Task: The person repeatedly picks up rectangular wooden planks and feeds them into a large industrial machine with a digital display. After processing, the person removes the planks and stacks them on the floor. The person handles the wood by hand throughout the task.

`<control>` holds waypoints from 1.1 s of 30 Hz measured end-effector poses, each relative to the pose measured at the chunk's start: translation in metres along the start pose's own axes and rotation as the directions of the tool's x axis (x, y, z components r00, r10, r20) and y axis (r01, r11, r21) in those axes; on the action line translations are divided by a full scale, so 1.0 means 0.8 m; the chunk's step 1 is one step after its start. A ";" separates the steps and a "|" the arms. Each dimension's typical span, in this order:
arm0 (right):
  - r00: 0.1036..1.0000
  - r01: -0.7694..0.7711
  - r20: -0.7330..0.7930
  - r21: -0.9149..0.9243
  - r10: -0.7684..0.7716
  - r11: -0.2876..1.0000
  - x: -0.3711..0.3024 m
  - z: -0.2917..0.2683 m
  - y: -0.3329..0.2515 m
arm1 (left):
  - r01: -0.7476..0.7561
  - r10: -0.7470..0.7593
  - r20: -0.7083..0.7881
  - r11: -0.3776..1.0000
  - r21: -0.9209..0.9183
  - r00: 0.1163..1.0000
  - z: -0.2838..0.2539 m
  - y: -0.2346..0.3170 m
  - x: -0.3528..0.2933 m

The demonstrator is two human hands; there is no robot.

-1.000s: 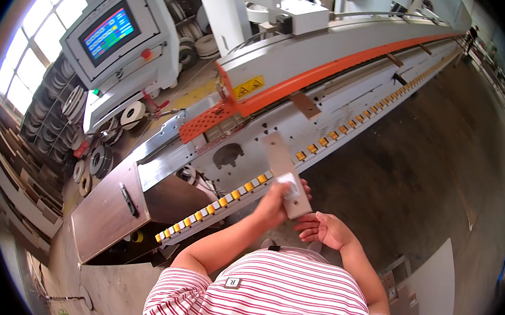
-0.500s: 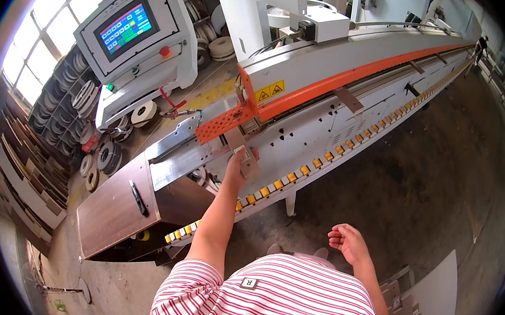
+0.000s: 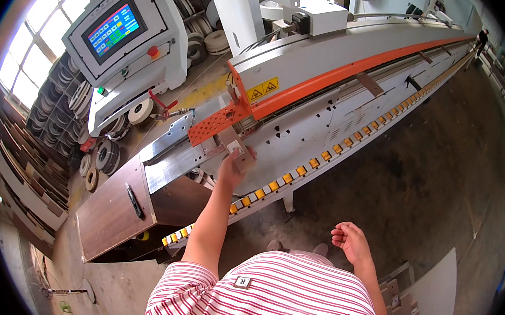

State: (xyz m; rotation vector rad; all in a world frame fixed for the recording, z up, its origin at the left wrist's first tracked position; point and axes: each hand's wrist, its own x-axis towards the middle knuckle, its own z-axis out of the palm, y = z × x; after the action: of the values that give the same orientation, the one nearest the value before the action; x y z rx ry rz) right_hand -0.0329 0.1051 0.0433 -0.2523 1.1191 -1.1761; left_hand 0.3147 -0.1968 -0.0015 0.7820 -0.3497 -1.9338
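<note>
My left hand (image 3: 231,166) reaches forward, its fingers wrapped round a small brown board (image 3: 244,159) with a white label on its face. The board's far end lies at the perforated orange guard (image 3: 215,124) of a long grey edge-banding machine (image 3: 306,53). Part of the board is hidden by my hand and the guard. My right hand (image 3: 351,241) hangs over the floor to the right, fingers loosely curled and apart, with nothing in it. Farther along the machine, a brown strip of board (image 3: 369,84) sticks out under the orange beam (image 3: 328,78).
A control console (image 3: 115,31) stands at the left. A utility knife (image 3: 134,201) lies on a brown table (image 3: 110,221). Yellow and white rollers (image 3: 301,171) line the machine's near edge. Tape rolls fill a rack (image 3: 54,97). Boards (image 3: 411,309) stand at the lower right; a person (image 3: 481,42) is far off.
The view has shifted slightly, moving the console and machine leftward in the picture. The brown strip under the beam has travelled farther along the machine. My left hand still grips the small board.
</note>
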 end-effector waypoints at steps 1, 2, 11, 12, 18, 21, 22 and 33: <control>1.000 0.000 0.001 0.006 0.000 1.000 0.003 0.001 -0.001 | -0.016 0.016 -0.013 0.999 0.040 1.000 0.001 -0.007 -0.003; 1.000 0.002 -0.003 0.011 -0.002 1.000 0.006 0.001 -0.003 | 0.004 -0.001 -0.059 0.999 0.051 0.998 0.002 -0.013 -0.004; 1.000 -0.004 -0.022 0.003 0.004 1.000 0.025 -0.004 -0.009 | -0.064 0.105 -0.191 0.975 0.211 0.976 0.009 -0.018 0.020; 1.000 -0.009 -0.029 0.001 0.009 1.000 0.027 -0.005 -0.010 | -0.070 0.113 -0.188 0.973 0.221 0.976 0.012 -0.019 0.021; 0.998 -0.027 -0.056 -0.010 0.026 1.000 0.038 -0.011 -0.027 | -0.032 0.087 -0.263 0.978 0.208 0.961 0.043 -0.034 0.039; 0.998 -0.013 -0.062 -0.004 0.013 1.000 0.039 -0.017 -0.034 | -0.037 0.080 -0.220 0.981 0.192 0.972 0.067 -0.045 0.051; 0.999 0.003 -0.052 0.005 -0.002 1.000 0.039 -0.018 -0.035 | -0.036 0.078 -0.210 0.979 0.198 0.975 0.075 -0.050 0.057; 0.969 0.059 -0.232 -0.096 -0.080 0.994 -0.041 -0.066 0.030 | 0.484 -0.142 0.694 0.813 -0.325 0.706 0.015 -0.114 0.262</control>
State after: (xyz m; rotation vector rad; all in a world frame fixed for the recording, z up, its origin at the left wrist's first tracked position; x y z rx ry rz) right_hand -0.0587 0.1616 0.0202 -0.2253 1.3824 -1.2429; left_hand 0.1787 -0.3377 -0.1201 -0.2166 -0.1029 -2.4621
